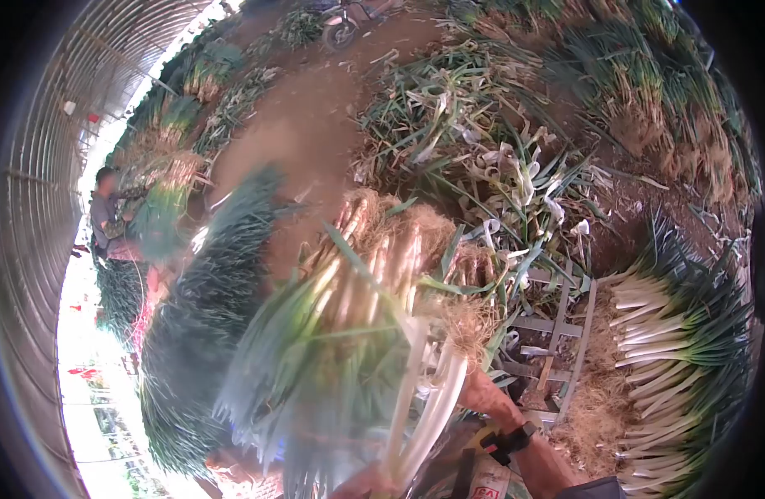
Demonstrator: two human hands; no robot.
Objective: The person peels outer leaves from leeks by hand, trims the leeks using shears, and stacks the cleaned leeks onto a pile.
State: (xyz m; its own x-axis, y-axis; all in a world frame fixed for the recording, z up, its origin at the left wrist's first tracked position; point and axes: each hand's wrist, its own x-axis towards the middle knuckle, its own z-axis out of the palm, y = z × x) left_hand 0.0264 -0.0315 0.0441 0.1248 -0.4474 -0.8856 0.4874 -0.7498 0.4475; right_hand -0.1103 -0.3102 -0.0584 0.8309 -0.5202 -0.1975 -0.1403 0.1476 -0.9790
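Observation:
A few green onions with thick white shanks and a tangle of roots slant up in front of me. My left hand, smeared by motion at the bottom edge, is closed round their lower stalks. At their root end is my right hand, closed on the shanks; its fingers are partly hidden behind the roots. A dark watch is on the right wrist. Just beyond, a big heap of untrimmed green onions lies with brown roots upward and blurred leaves towards me.
Peeled green onions are stacked at the right beside a metal frame. Stripped leaves litter the soil ahead. More bundles stand at the left, where another person sits. A wheel shows at the far end.

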